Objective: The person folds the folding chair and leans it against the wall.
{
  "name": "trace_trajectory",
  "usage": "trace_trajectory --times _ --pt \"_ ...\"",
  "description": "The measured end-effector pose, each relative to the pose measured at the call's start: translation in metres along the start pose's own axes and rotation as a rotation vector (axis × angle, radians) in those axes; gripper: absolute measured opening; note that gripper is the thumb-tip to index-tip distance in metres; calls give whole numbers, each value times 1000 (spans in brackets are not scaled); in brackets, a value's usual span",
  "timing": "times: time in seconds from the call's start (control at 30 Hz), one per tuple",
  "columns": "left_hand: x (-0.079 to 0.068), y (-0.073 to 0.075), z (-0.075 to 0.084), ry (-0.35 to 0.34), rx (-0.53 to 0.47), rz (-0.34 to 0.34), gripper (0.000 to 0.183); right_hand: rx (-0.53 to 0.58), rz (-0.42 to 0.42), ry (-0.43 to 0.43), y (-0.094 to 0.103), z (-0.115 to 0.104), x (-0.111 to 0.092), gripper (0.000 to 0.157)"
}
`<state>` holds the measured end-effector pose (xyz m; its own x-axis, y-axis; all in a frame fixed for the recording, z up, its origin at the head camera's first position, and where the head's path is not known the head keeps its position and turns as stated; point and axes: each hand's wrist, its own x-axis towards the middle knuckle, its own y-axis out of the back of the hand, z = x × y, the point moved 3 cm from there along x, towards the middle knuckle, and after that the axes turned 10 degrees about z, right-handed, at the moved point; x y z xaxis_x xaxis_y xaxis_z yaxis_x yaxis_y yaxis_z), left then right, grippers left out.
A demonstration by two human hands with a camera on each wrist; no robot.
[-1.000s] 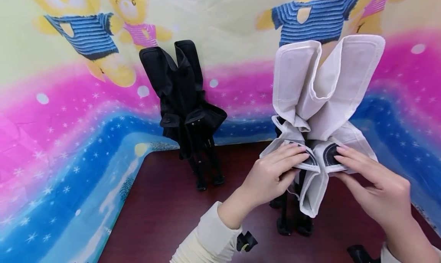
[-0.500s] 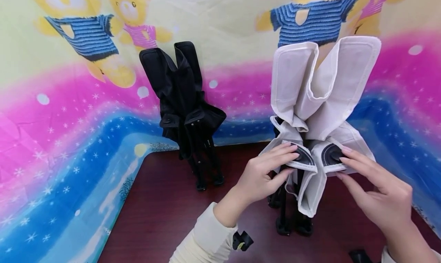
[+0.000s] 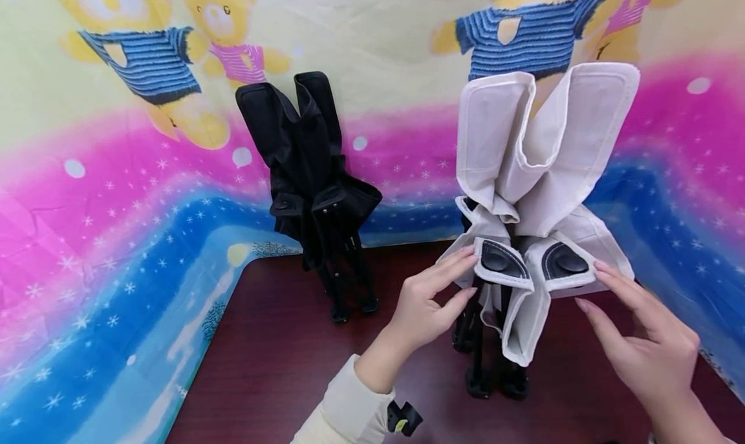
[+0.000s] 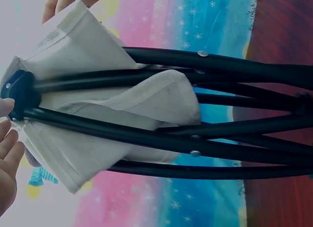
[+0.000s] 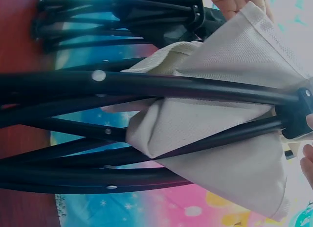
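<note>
A folded white camp chair [image 3: 491,140] stands upright on the table, its fabric bunched above crossed black tube legs [image 4: 122,132]. Two black half-round corner patches, left patch [image 3: 503,261] and right patch [image 3: 566,266], face the head camera side by side. My left hand [image 3: 420,308] is at the left one, fingertips right at its white edge and thumb held apart below. On the other side, my right hand [image 3: 652,340] has its fingers extended at the right patch's outer edge, the thumb below and away from the fabric. Neither hand grips the chair.
Further left, a second folded chair [image 3: 308,147], all black, stands on the dark red table [image 3: 262,373]. A cloth backdrop [image 3: 407,147] with printed bears hangs right behind both chairs. A black strap piece [image 3: 404,418] shows at the left sleeve.
Both hands have drawn outward from the corner patches, uncovering them, and the fingers have loosened. The white chair appears slightly further left in the view; the black chair stays in place.
</note>
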<state>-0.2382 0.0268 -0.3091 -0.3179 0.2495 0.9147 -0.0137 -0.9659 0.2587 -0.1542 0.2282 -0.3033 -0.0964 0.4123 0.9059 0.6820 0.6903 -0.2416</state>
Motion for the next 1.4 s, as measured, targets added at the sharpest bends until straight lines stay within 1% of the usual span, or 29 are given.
trace_trajectory --times 0.1,0.2,0.33,0.47,0.57,0.73,0.8,0.9,1.0,1.17,1.3,1.4 --pt "-7 1 -4 36 3 23 38 -41 6 -5 4 8 -6 38" --pt "-14 1 -6 70 0 34 38 -96 -7 -7 6 13 -11 44" --pt "-22 1 -8 116 -8 36 38 -155 -24 3 5 10 -12 52" --pt "-28 0 -11 159 -15 38 38 -136 -30 8 4 6 -14 51" --pt "-32 0 -11 181 -26 34 38 -116 -48 6 6 8 -17 47" --pt "-32 1 -4 210 -40 32 37 -101 -103 11 12 18 -25 40" --pt "-34 1 -4 222 -43 31 36 -90 -136 6 15 22 -29 39" --pt "-41 -2 -7 241 -38 16 36 -74 -194 -6 18 28 -34 38" --pt "-52 -6 -15 273 -51 0 36 -71 -248 -28 20 33 -39 38" --pt "-64 -10 -21 351 -85 -11 32 -116 -318 -68 26 39 -46 38" --pt "-71 -12 -22 393 -99 -19 30 -147 -347 -81 28 43 -51 39" --pt "-76 -14 -23 417 -107 -26 29 -152 -350 -78 29 46 -55 41"
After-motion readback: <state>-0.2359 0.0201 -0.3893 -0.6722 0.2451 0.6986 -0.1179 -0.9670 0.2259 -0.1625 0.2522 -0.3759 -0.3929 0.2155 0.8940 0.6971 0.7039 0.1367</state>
